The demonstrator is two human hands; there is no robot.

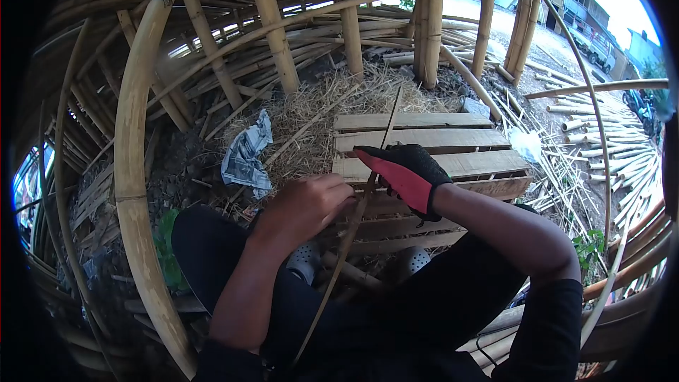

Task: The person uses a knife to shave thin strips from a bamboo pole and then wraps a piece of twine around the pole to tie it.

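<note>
My right hand (407, 177), in a black and red glove, is closed around a long thin bamboo strip (351, 233). The strip slants from above the slatted wooden platform (442, 140) down between my legs toward my lap. Just left of the strip is my bare left hand (309, 201), with its fingers curled in and their tips close to the strip. Whatever those fingers pinch, if anything, is hidden behind the knuckles.
A tall bamboo pole (133, 170) rises on my left. Crumpled printed paper (247, 155) lies on the straw (304, 117). Cut bamboo poles (629, 148) are piled at the right, and bamboo posts (428, 25) stand ahead. My perforated shoes (304, 262) are beside the platform.
</note>
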